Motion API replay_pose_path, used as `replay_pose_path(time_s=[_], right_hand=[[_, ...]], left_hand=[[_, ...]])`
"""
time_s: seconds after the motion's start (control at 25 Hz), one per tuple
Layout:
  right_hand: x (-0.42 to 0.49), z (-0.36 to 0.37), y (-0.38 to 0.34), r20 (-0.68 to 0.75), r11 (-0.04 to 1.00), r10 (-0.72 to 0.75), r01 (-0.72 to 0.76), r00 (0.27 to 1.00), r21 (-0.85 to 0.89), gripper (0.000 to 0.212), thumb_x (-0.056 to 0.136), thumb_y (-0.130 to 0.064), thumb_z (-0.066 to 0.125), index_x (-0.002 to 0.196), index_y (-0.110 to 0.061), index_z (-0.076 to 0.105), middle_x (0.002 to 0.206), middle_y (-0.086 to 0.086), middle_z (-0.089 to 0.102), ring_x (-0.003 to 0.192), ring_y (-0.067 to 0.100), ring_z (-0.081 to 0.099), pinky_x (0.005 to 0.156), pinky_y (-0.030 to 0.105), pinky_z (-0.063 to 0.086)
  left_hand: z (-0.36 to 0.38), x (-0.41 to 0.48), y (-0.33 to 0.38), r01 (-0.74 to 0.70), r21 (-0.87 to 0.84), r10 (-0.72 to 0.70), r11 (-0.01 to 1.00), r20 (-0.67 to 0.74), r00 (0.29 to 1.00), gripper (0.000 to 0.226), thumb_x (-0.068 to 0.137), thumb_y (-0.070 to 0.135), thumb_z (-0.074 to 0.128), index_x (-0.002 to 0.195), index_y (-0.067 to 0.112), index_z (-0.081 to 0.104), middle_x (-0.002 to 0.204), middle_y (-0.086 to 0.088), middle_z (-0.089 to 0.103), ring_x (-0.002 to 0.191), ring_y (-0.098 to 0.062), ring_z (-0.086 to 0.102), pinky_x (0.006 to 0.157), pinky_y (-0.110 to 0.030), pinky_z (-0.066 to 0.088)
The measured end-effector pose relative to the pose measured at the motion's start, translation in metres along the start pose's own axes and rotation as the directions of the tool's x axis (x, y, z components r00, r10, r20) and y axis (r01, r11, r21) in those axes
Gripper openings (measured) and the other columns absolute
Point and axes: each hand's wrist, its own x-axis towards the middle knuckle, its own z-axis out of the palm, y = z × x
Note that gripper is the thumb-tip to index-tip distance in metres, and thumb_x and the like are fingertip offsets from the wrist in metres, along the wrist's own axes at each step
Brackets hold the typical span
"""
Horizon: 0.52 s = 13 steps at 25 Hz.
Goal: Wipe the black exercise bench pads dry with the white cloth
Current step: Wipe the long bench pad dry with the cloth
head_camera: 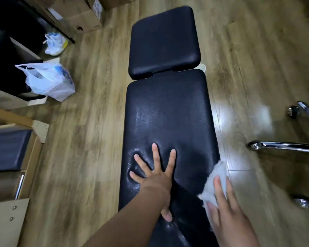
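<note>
The black exercise bench runs up the middle of the view: a long pad (169,111) near me and a shorter pad (163,41) beyond it. The long pad glistens with wet patches. My left hand (154,172) lies flat on the long pad, fingers spread, pressing into the cushion and holding nothing. My right hand (227,213) presses the white cloth (215,182) against the long pad's right edge, fingers laid over the cloth.
Wooden floor surrounds the bench. Chrome chair legs with casters (284,146) stand to the right. On the left lie a white plastic bag (48,80), a smaller bag (54,42), cardboard boxes (82,13) and wooden furniture (12,157).
</note>
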Motion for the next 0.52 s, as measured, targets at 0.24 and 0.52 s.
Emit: replay_pose_path(time_s=[0.24, 0.52], right_hand=[[0.147, -0.051, -0.064, -0.157, 1.000, -0.012, 0.007, 0.987, -0.027, 0.071, 0.100, -0.035, 0.042, 0.154, -0.016, -0.001, 0.151, 0.020, 0.031, 0.125, 0.038, 0.046, 0.089, 0.038, 0.040], [0.253, -0.086, -0.111, -0.225, 0.990, 0.117, -0.095, 0.967, 0.103, 0.061, 0.100, -0.040, 0.038, 0.149, -0.010, 0.019, 0.148, 0.007, 0.040, 0.133, 0.025, 0.041, 0.104, 0.026, 0.029]], left_hand=[[-0.003, 0.004, 0.000, -0.012, -0.045, 0.014, 0.999, 0.046, 0.999, 0.169, 0.047, 0.036, 0.097, 0.116, 0.040, -0.058, 0.115, -0.014, -0.071, 0.107, -0.067, -0.047, 0.095, -0.086, 0.004], [-0.006, 0.005, -0.005, -0.030, -0.093, 0.029, 0.995, -0.010, 1.000, 0.176, 0.035, 0.039, 0.099, 0.118, 0.043, -0.056, 0.120, -0.013, -0.069, 0.113, -0.066, -0.045, 0.091, -0.088, 0.005]])
